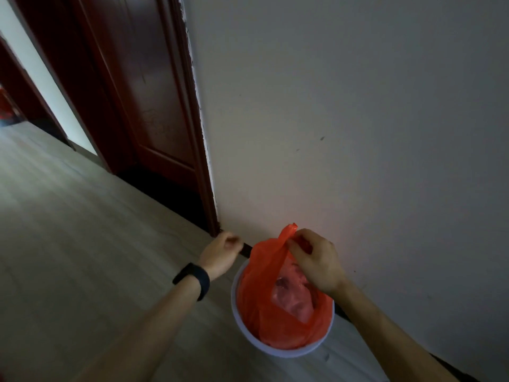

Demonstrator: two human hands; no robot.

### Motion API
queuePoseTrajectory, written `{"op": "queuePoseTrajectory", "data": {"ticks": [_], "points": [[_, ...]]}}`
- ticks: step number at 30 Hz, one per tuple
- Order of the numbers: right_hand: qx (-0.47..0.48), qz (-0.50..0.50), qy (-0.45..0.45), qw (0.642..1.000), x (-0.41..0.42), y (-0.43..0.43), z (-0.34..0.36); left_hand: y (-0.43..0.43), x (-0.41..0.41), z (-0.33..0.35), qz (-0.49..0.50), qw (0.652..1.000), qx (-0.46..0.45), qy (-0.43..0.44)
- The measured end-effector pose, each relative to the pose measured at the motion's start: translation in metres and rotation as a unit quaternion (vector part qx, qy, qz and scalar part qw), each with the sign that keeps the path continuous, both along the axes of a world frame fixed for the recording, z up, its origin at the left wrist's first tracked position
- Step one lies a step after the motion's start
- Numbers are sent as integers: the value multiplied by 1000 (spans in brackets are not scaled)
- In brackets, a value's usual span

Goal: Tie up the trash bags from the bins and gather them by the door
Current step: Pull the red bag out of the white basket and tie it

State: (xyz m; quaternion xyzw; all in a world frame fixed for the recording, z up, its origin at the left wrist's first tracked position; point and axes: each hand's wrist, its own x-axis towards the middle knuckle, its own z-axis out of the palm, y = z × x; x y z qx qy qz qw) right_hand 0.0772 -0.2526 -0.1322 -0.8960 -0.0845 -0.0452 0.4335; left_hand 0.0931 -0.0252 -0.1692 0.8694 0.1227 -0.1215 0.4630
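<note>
An orange-red trash bag (271,307) sits inside a white round bin (286,351) on the floor against the wall. My right hand (316,260) pinches one of the bag's handle loops and holds it up above the bin. Pale crumpled rubbish shows through the bag's open mouth. My left hand (220,253), with a black band on its wrist, hovers to the left of the bag with its fingers curled and nothing visible in them.
A dark red wooden door (154,106) in its frame stands left of the bin, along the white wall (358,119). Pale wood-look floor (68,244) stretches to the left. A second doorway lies at the far left.
</note>
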Motion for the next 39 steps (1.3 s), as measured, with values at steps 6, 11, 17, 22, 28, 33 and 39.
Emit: {"op": "queuePoseTrajectory", "data": {"ticks": [6, 11, 17, 22, 28, 33, 39], "points": [[61, 12, 55, 997, -3, 9, -8, 3, -30, -89, -24, 976, -39, 211], [110, -6, 103, 989, -3, 21, -7, -3, -37, -121, 16, 980, -47, 195], [164, -98, 102, 976, 5, 38, -3, -3, -51, -130, 113, 954, -176, 216], [306, -237, 67, 920, 30, 22, 14, 2, -51, -141, 125, 949, -183, 225], [350, -252, 30, 902, 40, 13, 40, -6, -50, -142, 126, 947, -186, 229], [372, -196, -2, 908, 39, 17, 65, -6, -58, -151, 131, 946, -163, 246], [366, -244, -63, 896, 41, -33, 93, 0, -66, -144, 137, 934, -210, 254]]}}
